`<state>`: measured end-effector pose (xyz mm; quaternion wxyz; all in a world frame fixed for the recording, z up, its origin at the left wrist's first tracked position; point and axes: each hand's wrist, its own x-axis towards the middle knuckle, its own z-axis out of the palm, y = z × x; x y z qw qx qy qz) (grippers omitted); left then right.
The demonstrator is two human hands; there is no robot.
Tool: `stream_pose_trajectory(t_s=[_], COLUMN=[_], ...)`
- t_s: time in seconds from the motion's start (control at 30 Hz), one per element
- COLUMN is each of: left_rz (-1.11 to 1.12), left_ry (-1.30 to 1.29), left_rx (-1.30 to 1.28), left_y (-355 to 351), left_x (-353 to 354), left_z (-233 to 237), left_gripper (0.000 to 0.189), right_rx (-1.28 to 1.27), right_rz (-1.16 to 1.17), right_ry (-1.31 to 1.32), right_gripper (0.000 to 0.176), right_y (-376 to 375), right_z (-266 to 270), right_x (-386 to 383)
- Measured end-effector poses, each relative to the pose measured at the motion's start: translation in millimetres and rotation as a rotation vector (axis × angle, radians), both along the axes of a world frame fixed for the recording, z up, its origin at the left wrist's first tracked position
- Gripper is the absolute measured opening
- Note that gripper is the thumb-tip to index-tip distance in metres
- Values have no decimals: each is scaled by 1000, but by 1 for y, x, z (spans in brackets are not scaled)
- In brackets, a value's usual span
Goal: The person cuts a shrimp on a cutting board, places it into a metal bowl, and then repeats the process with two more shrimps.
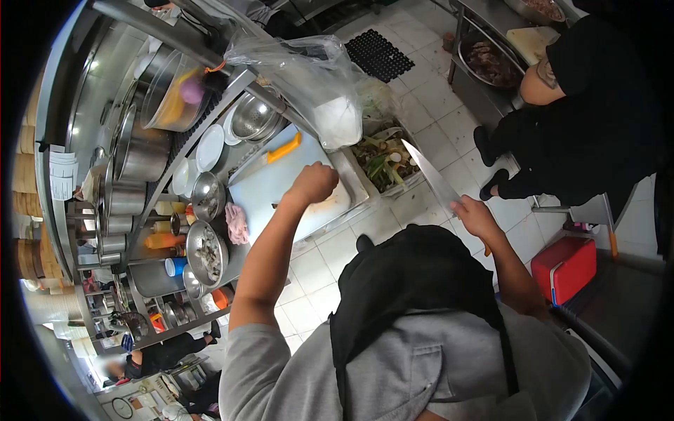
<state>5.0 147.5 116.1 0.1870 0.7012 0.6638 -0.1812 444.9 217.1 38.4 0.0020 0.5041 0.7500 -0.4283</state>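
Note:
My right hand (477, 216) grips a large kitchen knife (432, 174), its blade pointing up and to the left, away from the board. A bit of yellow handle shows below the fist. Over the pale cutting board (253, 189) is my left hand (314, 184), closed; whether anything is inside its fingers is hidden. Another yellow handle (284, 148) lies at the board's far side. A pink cloth (237, 224) sits by the board's left edge. Metal bowls stand beyond it, one bowl (206, 254) holding greyish pieces of food.
A bin of vegetable scraps (385, 158) stands right of the counter, below a hanging clear plastic bag (316, 84). A co-worker in black (597, 133) stands at the right near a bowl of meat (491, 63). A red cooler (564, 270) sits at the lower right.

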Motion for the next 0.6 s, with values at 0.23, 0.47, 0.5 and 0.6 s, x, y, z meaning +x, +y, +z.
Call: stream_pose_trajectory(t_s=[0.23, 0.47, 0.5, 0.6], left_rz=[51, 49, 87, 287], left_ry=[39, 153, 127, -185], left_rx=[370, 371, 370, 464], left_y=[-67, -77, -78, -83], left_x=[7, 13, 11, -2], left_z=[-74, -95, -97, -94], left_gripper=[16, 17, 16, 14], right_rx=[-51, 35, 41, 61], right_rz=[-31, 35, 40, 44], right_ry=[-27, -35, -26, -4], right_gripper=[45, 46, 46, 46], right_y=[1, 15, 18, 20], right_z=[-8, -16, -17, -17], right_x=[10, -1, -3, -7])
